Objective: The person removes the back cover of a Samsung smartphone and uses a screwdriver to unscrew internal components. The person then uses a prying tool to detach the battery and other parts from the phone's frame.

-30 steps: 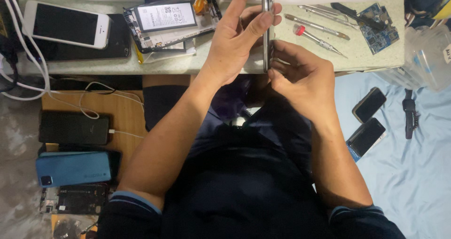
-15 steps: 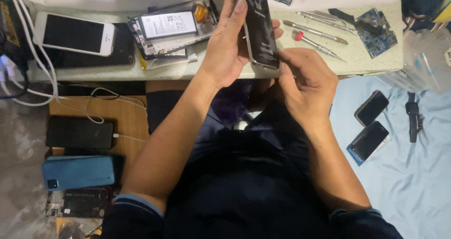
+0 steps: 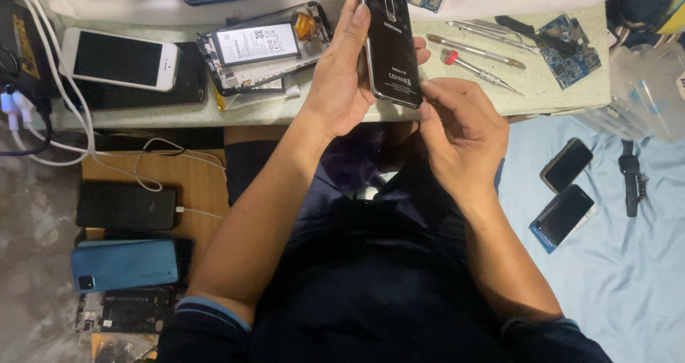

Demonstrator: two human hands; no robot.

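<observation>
Two hands, one black phone.
L hand grips the black phone by its side, back w/ camera facing up, held over the desk edge. R hand pinches at the phone's bottom corner, fingers closed tight. An opened phone w/ battery showing lies just left; a white phone farther left. A red-tipped tool & a blue circuit board sit to the right.

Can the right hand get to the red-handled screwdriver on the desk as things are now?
Probably yes. The red-handled screwdriver lies bare on the desk just beyond the right hand, with nothing between them. That hand only touches the black phone, which the left hand holds.
</observation>
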